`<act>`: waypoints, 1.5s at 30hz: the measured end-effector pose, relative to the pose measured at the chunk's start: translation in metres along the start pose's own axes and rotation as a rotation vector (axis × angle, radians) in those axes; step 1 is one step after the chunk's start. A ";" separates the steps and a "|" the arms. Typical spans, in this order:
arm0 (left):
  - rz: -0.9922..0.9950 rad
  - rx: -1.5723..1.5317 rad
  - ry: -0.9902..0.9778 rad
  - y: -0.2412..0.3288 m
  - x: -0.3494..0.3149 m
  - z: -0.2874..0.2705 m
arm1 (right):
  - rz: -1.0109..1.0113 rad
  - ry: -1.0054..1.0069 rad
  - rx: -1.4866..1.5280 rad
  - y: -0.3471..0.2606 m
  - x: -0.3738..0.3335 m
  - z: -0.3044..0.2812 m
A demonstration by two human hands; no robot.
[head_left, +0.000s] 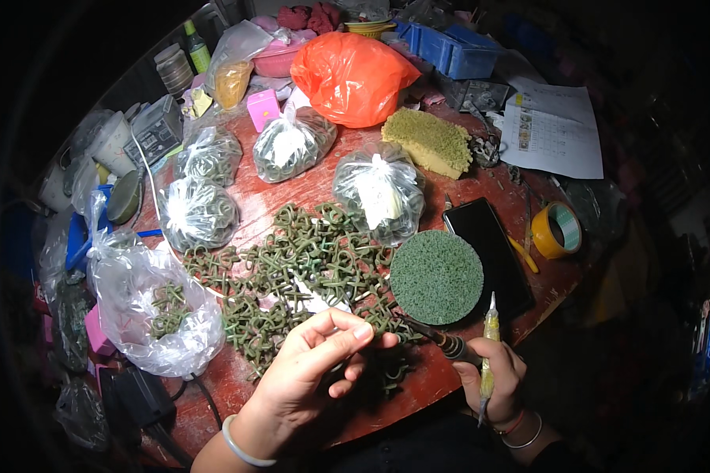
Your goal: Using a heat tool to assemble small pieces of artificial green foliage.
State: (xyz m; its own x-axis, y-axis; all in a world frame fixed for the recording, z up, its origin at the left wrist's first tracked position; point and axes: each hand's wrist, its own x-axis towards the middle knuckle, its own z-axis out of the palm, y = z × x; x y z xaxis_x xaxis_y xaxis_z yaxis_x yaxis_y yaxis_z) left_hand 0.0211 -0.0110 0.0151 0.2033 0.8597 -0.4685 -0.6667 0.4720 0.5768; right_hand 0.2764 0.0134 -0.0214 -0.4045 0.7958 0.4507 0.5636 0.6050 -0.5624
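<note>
My left hand (312, 370) is closed in a pinch above the near edge of a heap of small dark-green ring-like pieces (315, 260). Whatever is between its thumb and forefinger is hidden. My right hand (497, 380) grips a dark-handled tool like a soldering iron (453, 344), its thin tip pointing left toward my left fingers. The same hand also holds a slim tool wrapped in yellow (491, 347), which stands nearly upright with its pointed end up. Just beyond the iron is a round, rough green pad (437, 277).
Knotted clear bags (379, 193) of pieces stand beyond the heap; an open clear bag (154, 307) lies left. A black phone (489, 244), yellow tape roll (556, 230) and printed sheet (552, 130) are right. Farther back are a yellow sponge (427, 142), red bag (353, 79) and blue bin (450, 49).
</note>
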 end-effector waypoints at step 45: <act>0.108 0.107 -0.253 -0.001 -0.002 0.001 | 0.257 -0.009 0.840 -0.042 0.049 -0.012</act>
State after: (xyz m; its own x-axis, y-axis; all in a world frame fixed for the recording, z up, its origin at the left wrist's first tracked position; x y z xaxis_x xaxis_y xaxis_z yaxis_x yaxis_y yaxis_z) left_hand 0.0217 -0.0132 0.0163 0.3167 0.9211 -0.2265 -0.6176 0.3815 0.6878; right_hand 0.2420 0.0264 0.0325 -0.3457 0.9080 0.2365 -0.0775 0.2236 -0.9716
